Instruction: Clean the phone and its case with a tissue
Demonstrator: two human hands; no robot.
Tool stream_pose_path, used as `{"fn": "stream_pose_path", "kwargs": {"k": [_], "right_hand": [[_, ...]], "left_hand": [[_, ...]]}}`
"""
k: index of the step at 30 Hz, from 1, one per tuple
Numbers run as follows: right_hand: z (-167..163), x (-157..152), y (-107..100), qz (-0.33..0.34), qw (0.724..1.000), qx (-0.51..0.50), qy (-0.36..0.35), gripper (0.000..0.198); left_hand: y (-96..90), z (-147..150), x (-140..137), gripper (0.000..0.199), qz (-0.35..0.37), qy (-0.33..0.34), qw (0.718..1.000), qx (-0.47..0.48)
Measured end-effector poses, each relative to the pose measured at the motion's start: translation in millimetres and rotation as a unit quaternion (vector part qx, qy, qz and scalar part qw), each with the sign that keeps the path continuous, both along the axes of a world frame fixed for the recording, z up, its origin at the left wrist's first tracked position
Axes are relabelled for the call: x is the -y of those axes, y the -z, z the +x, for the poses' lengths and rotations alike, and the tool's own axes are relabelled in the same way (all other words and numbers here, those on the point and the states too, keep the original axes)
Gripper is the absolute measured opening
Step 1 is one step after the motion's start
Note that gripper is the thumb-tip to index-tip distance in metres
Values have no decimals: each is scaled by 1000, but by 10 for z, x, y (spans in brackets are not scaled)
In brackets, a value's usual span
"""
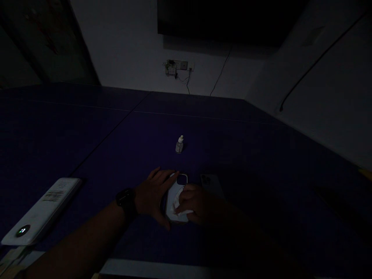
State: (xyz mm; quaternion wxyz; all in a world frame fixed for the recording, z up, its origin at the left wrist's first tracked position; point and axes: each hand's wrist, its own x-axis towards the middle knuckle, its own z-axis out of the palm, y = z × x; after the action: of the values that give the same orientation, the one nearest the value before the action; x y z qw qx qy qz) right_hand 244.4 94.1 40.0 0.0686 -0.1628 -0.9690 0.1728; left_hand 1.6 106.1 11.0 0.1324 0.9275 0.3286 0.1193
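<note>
A light phone case (171, 197) with a camera cutout lies flat on the dark blue table. Along its left side rests my left hand (154, 193), fingers spread, the fingertips touching the top edge and the thumb near the lower left corner. My right hand (194, 203) is closed around a crumpled white tissue (178, 201) and presses it on the case's surface. Just to the right, partly covered by my right hand and forearm, is a dark grey phone (213, 184) with its camera side up. A small dropper bottle (179, 145) with a white top stands beyond the case.
At the left lies a white power bank (43, 209) with a lit display and a cable at its near end. Wall sockets (178, 66) with cords sit below a large dark screen (229, 21). The room is very dim.
</note>
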Motion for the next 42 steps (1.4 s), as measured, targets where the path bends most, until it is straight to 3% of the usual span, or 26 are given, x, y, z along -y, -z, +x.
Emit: {"fn": "stream_pose_path", "kwargs": {"k": [6,10,14,20,25,29,37,42], "right_hand": [[-47,31,-2,2,999,0,-39,29],[-29,17,-10,4,1000,2,-8,23],[-47,22,24,39,999,-9,-7,29],[-34,27,34,12,1000,-23,-13,20],[-45,13,62,44,999,-2,-9,31],[-35,21,80,26,999,-8,-28,20],[55,-134,8,107,992,1,70,30],[88,-207,138,142,984,-7,109,24]], "left_hand": [[9,5,-10,152,5,-6,1000,3],[1,8,-3,151,1,-6,1000,5],[-3,9,5,149,2,-8,1000,6],[16,0,-9,149,-2,-4,1000,7],[21,-3,-11,151,-1,-7,1000,8],[31,-5,-4,151,1,-9,1000,-1],[6,-4,2,151,-4,-8,1000,15],[0,1,-3,150,-6,-2,1000,16]]}}
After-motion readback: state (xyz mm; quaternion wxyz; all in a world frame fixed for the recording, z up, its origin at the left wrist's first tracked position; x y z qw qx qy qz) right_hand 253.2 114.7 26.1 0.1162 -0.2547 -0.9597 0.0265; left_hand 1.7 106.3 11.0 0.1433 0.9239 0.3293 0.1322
